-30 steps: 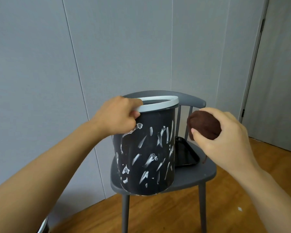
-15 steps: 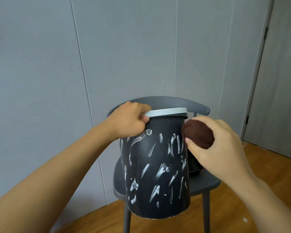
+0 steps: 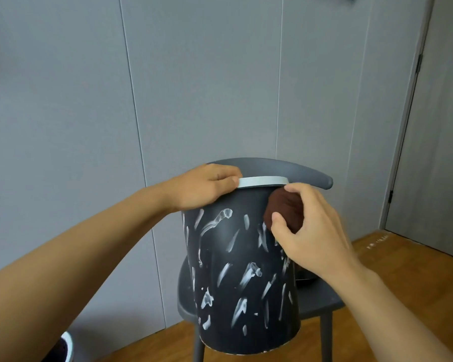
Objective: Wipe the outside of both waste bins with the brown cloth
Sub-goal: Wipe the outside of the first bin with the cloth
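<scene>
Grey panelled wall filled most of the view, with a grey door at the right edge and a wooden plank floor below.

Grey chair with a curved backrest stood against the wall. You had the dark cylindrical waste bin with white smears lifted in front of it, its base showing below the seat edge and tilted slightly toward you. The pale grey rim ring sat at the top, just below the backrest line. White streaks covered most of the near side, top to bottom.

Your left hand gripped the bin at the rim's left end, fingers curled over the ring, thumb on the outside wall.

Your right hand held the balled-up brown cloth, fingers and thumb wrapped round it. Cloth was pressed against the bin's upper right side, just under the rim.

A dark object sat on the chair seat behind your right wrist, mostly hidden; couldn't tell what it was.

Bottom left corner: a dark object with a white rim, only a sliver visible, so I couldn't confirm whether it's the other bin.
</scene>
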The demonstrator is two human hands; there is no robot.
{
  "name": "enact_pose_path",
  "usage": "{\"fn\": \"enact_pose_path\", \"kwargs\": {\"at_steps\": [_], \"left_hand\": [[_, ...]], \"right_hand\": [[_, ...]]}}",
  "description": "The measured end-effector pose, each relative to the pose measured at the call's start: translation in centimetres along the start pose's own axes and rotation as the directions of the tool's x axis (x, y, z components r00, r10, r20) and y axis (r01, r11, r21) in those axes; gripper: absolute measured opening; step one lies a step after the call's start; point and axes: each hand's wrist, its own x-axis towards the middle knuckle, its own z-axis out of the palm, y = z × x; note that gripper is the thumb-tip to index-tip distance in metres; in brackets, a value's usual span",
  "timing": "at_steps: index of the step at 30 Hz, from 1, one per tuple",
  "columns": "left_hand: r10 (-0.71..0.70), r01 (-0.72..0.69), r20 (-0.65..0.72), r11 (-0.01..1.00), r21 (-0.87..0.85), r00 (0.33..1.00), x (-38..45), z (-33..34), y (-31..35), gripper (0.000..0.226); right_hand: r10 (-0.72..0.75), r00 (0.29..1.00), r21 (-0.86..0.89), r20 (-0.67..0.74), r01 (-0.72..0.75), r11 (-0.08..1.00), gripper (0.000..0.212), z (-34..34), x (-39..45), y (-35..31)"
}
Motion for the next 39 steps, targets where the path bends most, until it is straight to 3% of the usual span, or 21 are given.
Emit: {"fn": "enact_pose_path", "kwargs": {"at_steps": [3,5,7,10,13,17,23,26,29,31,35,37,39], "left_hand": [[-0.018,0.022,-0.032,0.988,0.156,0.999,0.5,0.1,0.4,0.024],[0.011,0.013,-0.107,0.976,0.217,0.994,0.8,1.1,0.5,0.035],[0.020,0.004,-0.135,0.984,0.178,0.991,1.0,1.5,0.2,0.040],[-0.018,0.019,-0.073,1.000,0.019,0.997,1.7,0.9,0.1,0.031],[-0.042,0.047,-0.058,0.995,0.083,0.997,2.4,0.9,0.5,0.031],[0.051,-0.007,-0.165,0.967,0.256,0.985,2.2,1.9,0.2,0.040],[0.100,-0.051,-0.181,0.965,0.256,0.978,2.0,2.0,-0.1,0.030],[0.099,-0.041,-0.195,0.958,0.282,0.976,2.2,2.1,-0.5,0.029],[0.090,-0.030,-0.205,0.959,0.281,0.975,2.1,2.0,-0.7,0.030],[0.102,-0.039,-0.203,0.955,0.294,0.974,2.0,2.1,-0.5,0.031],[0.129,-0.061,-0.189,0.942,0.331,0.973,2.4,2.6,0.4,0.035],[0.121,-0.048,-0.193,0.938,0.344,0.974,2.5,2.6,0.4,0.034],[0.109,-0.035,-0.198,0.938,0.345,0.974,2.5,2.5,0.3,0.033]], "right_hand": [[-0.029,0.999,0.054,-0.022,0.031,0.998,0.054,0.9,-0.5,1.0],[-0.053,0.998,0.037,-0.019,0.054,0.998,0.054,1.7,-0.7,1.4],[-0.049,0.999,0.028,-0.016,0.050,0.998,0.056,2.2,-0.6,1.6],[-0.074,0.997,0.034,-0.010,0.074,0.997,0.051,2.6,-0.6,0.8],[-0.226,0.974,-0.064,-0.002,0.226,0.972,0.047,2.5,-1.4,-0.7],[-0.455,0.869,-0.162,0.195,0.486,0.859,0.048,1.9,-3.2,-1.5],[-0.178,0.982,-0.004,-0.059,0.178,0.984,0.054,1.5,0.5,0.0],[-0.304,0.952,-0.076,0.032,0.305,0.949,0.053,2.2,-1.8,-0.2],[-0.478,0.853,-0.128,0.210,0.509,0.852,0.047,1.7,-4.0,-0.5],[-0.485,0.851,-0.130,0.199,0.514,0.848,0.046,1.2,-2.6,-0.5],[-0.334,0.942,-0.144,0.020,0.333,0.932,0.054,0.8,1.5,-1.1],[-0.373,0.923,-0.187,0.098,0.385,0.904,0.052,0.8,0.9,-1.4],[-0.468,0.840,-0.193,0.275,0.525,0.829,0.046,0.9,-1.5,-1.7]]}}
